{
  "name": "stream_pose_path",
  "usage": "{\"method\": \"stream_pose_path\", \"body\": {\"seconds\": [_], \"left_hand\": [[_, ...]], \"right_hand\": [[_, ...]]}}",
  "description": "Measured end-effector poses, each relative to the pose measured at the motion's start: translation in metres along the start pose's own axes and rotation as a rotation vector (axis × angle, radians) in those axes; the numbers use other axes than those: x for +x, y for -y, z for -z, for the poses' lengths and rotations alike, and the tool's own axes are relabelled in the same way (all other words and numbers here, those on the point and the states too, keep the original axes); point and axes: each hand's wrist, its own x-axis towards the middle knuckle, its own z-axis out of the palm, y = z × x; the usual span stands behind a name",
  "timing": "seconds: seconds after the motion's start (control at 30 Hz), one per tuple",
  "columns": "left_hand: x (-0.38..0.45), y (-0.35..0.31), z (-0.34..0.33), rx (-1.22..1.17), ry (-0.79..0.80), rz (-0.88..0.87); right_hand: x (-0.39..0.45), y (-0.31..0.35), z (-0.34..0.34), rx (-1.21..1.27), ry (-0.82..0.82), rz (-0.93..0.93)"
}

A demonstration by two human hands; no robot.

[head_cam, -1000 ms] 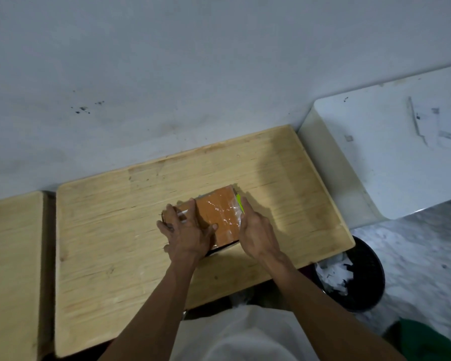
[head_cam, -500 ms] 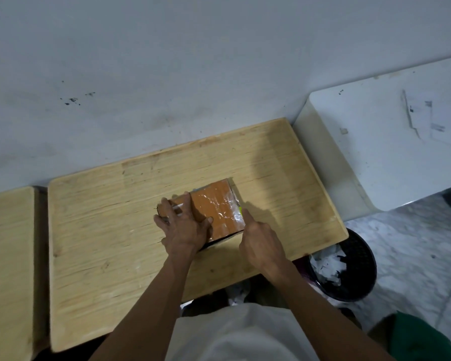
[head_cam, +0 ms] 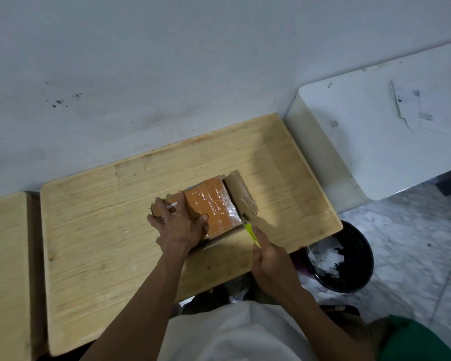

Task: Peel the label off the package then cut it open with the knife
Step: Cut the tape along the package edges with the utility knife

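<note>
Two hands work at one package (head_cam: pixel 214 208) in the single head view, on a pale wooden tabletop (head_cam: pixel 94 230). The package lies near the middle of the tabletop, toward its near edge, with an orange top face under shiny clear wrapping. Its right side flap (head_cam: pixel 241 195) of brown cardboard stands open, tilted away to the right.

The left hand (head_cam: pixel 177 225) lies on the left part of the package, fingers spread and curved over its far left corner, thumb stretched across the orange face, pressing it down. The right hand (head_cam: pixel 271 259) is just off the package's near right corner, over the near edge of the tabletop, fingers curled round the handle of a knife (head_cam: pixel 250 231) with a yellow-green body. The knife points up and away from the hand, its tip at the near right corner of the package, where the flap meets the box; the blade itself is too small to make out.

Right of the tabletop, on the floor, stands a black bin (head_cam: pixel 354 259) holding torn white paper. Beyond it is a white cabinet (head_cam: pixel 375 131).
</note>
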Motion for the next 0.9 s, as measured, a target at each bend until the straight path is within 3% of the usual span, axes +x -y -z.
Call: {"method": "stream_pose_path", "body": {"seconds": [0.1, 0.23, 0.33, 0.43, 0.6, 0.73, 0.9], "left_hand": [[-0.001, 0.001, 0.001, -0.003, 0.003, -0.004], [-0.006, 0.004, 0.001, 0.014, 0.014, -0.023], [-0.004, 0.002, 0.000, -0.008, 0.012, -0.014], [-0.002, -0.002, -0.001, -0.014, 0.020, 0.000], [0.006, 0.009, -0.010, 0.065, -0.045, -0.034], [0.019, 0.022, -0.017, 0.119, -0.030, -0.025], [0.018, 0.027, -0.018, 0.133, -0.038, -0.041]], "right_hand": [[-0.002, -0.001, 0.007, 0.201, -0.078, -0.010], [0.024, -0.006, 0.017, 0.452, -0.041, -0.239], [0.050, -0.005, 0.030, 0.427, -0.112, -0.300], [0.070, 0.000, 0.047, 0.338, -0.243, -0.242], [0.093, -0.003, 0.063, 0.288, -0.315, -0.144], [0.100, -0.017, 0.060, 0.236, -0.243, 0.022], [0.107, -0.027, 0.063, 0.220, 0.005, 0.107]]}}
